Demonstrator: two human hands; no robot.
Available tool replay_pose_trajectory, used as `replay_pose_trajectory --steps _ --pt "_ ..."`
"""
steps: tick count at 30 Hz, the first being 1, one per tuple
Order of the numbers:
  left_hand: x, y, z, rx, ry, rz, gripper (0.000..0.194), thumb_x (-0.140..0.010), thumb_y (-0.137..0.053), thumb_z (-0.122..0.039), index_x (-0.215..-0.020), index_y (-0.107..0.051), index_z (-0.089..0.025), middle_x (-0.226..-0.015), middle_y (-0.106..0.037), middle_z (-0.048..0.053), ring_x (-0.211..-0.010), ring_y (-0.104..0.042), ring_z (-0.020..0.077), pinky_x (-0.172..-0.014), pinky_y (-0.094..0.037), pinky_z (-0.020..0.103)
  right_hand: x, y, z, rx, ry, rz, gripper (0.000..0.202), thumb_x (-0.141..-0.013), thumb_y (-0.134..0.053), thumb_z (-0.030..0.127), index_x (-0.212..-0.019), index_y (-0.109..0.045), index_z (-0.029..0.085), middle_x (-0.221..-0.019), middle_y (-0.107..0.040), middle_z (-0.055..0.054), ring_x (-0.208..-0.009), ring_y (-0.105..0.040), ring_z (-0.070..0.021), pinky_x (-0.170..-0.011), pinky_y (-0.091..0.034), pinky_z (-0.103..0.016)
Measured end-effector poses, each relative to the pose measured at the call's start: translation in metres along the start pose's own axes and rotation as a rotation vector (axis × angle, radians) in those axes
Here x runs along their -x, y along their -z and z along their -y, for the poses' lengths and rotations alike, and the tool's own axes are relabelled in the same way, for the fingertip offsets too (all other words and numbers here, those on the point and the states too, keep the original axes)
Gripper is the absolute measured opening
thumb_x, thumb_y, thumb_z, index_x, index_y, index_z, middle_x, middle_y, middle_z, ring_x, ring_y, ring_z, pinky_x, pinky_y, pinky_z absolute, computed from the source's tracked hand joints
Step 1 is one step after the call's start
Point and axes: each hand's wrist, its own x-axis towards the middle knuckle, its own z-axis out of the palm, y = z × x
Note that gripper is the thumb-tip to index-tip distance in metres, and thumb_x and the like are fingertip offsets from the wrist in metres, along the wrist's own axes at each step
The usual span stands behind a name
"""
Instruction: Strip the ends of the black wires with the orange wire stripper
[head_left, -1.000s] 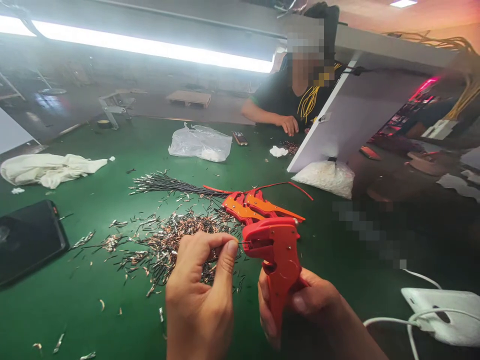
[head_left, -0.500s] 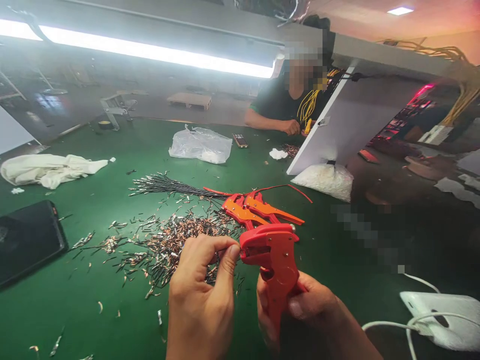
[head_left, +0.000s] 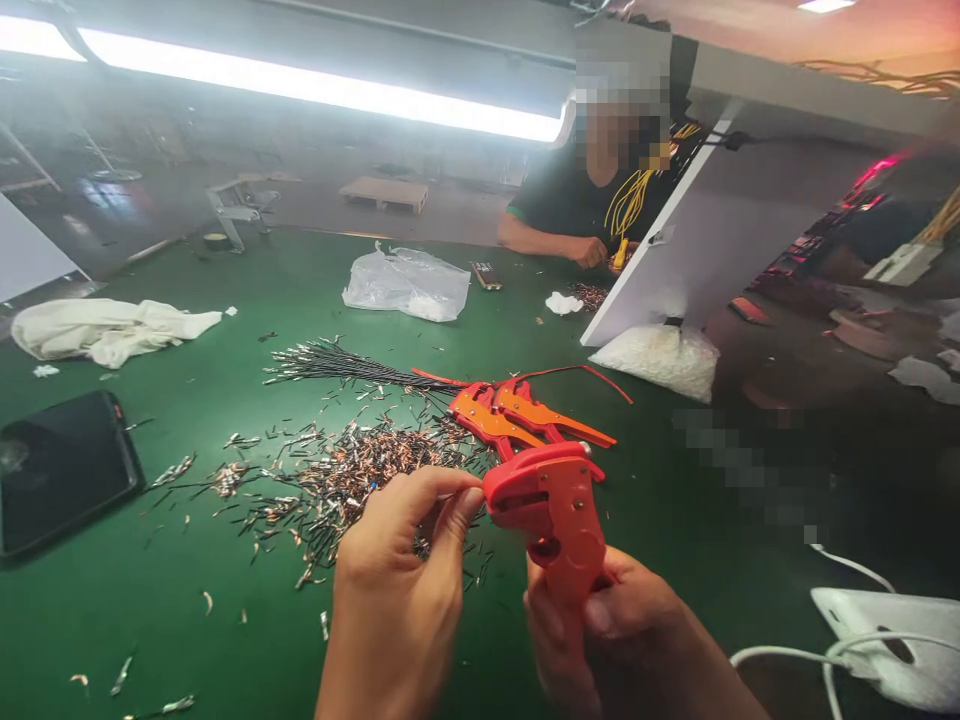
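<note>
My right hand (head_left: pixel 637 620) is wrapped around the handles of a red and orange wire stripper (head_left: pixel 574 510), held upright with its jaw end toward the left. Thumb and forefinger of my left hand (head_left: pixel 409 570) are pinched together right at that jaw end. What they hold, if anything, is hidden by the fingers. Behind the stripper lie two more red and orange wire strippers (head_left: pixel 491 415) on the green table. A heap of short black wire pieces with copper and silvery ends (head_left: pixel 352 480) spreads beyond my left hand.
A bundle of black wires (head_left: pixel 337 365) and a red strip (head_left: pixel 600 380) lie past the heap. Around them are a phone (head_left: pixel 67 470), a white cloth (head_left: pixel 112 328), a clear bag (head_left: pixel 405 282) and a white device with a cable (head_left: pixel 892 640). Across the table sits a person (head_left: pixel 562 215).
The camera view has shifted slightly. The wire stripper has tilted a little, and my left fingertips stay pinched at its jaw end.
</note>
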Motion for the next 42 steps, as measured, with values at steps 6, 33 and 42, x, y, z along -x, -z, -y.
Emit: replay_pose_trajectory --steps 6,33,42 --pt "0.001 0.001 0.001 0.078 0.080 0.086 0.011 -0.090 -0.056 -0.032 -0.086 -0.063 -0.024 -0.066 -0.065 -0.004 -0.054 -0.058 0.0106 -0.043 -0.042 0.020 0.002 -0.005 -0.004 -0.041 0.051 -0.095 0.041 -0.076 -0.068 0.052 -0.072 -0.056 0.013 -0.050 -0.054 0.000 -0.035 -0.049 -0.0096 -0.034 -0.043 -0.020" --pt "0.002 -0.011 0.013 -0.200 -0.037 -0.057 0.011 -0.093 -0.054 -0.026 -0.087 -0.064 -0.025 -0.077 -0.067 -0.003 -0.066 -0.059 0.0120 -0.063 -0.044 0.023 0.005 -0.009 -0.004 -0.120 0.085 -0.154 0.031 -0.087 -0.060 0.041 -0.084 -0.058 0.010 -0.053 -0.052 0.000 -0.035 -0.044 -0.0073 -0.033 -0.039 -0.017" --pt "0.009 -0.018 -0.002 0.110 0.329 0.072 0.066 -0.089 -0.040 -0.069 -0.048 -0.056 -0.021 -0.042 -0.051 0.002 -0.039 -0.042 0.0107 -0.041 -0.030 0.024 0.004 -0.006 0.015 -0.143 0.129 -0.087 0.029 -0.092 -0.054 0.045 -0.086 -0.054 0.017 -0.058 -0.051 0.004 -0.039 -0.046 -0.0075 -0.040 -0.048 -0.022"
